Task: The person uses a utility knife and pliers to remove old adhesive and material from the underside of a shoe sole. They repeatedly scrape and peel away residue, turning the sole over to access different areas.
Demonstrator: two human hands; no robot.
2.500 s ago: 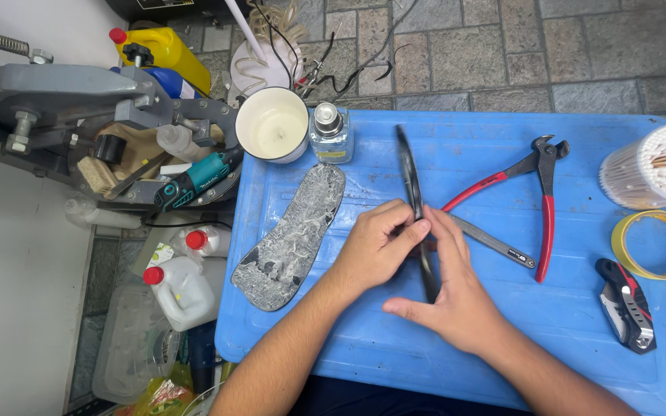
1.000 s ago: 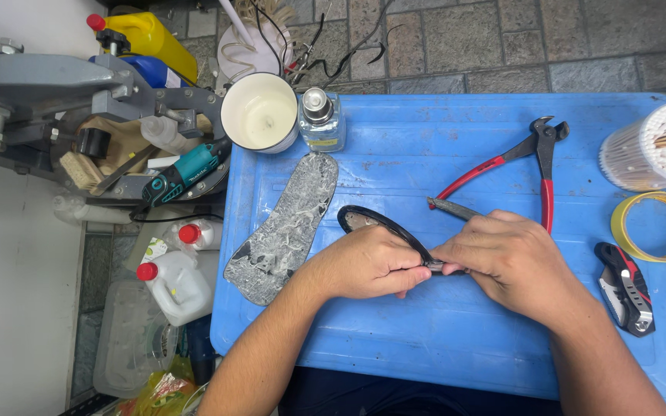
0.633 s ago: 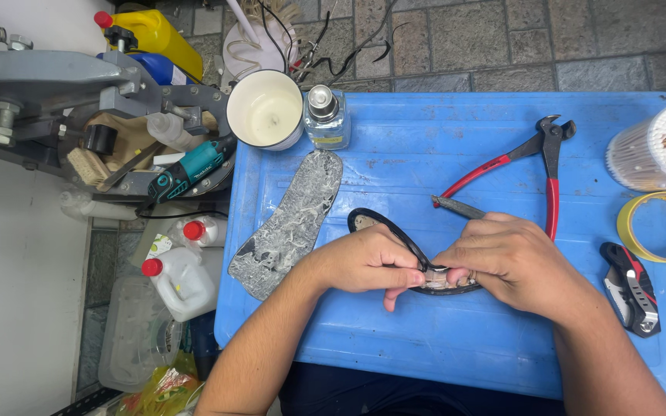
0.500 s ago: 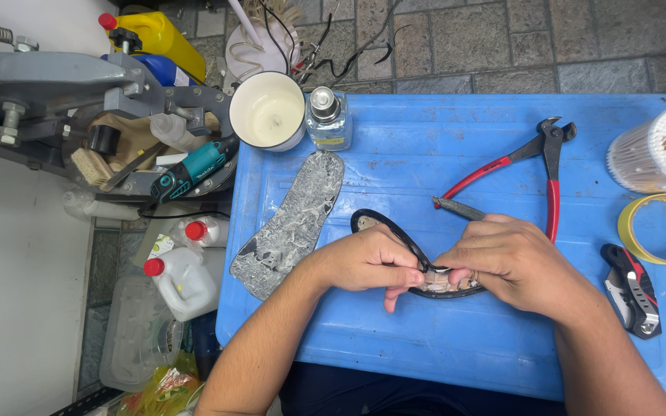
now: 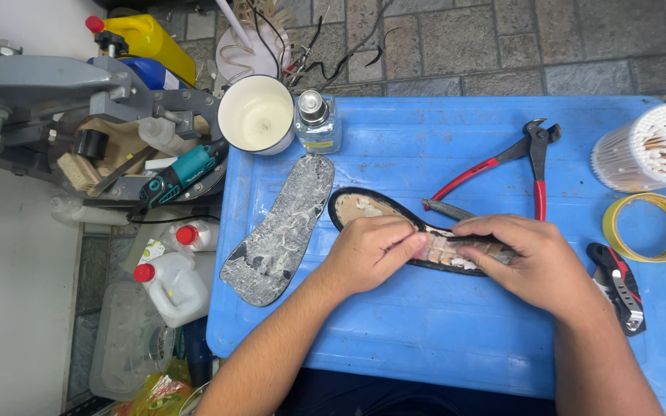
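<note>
I see my left hand (image 5: 368,250) and right hand (image 5: 529,258) both pressing down with closed fingers on the black shoe sole (image 5: 371,209), which lies flat under them on the blue table (image 5: 441,339).

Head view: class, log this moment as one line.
left hand: pressing shoe sole | right hand: gripping sole | pincers: on blue table

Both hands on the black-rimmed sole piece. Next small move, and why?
Probably press along the sole piece toward its free end. Left hand and right hand pinch it at the middle; the end nearest the grey insole lies uncovered on the blue table.
</note>
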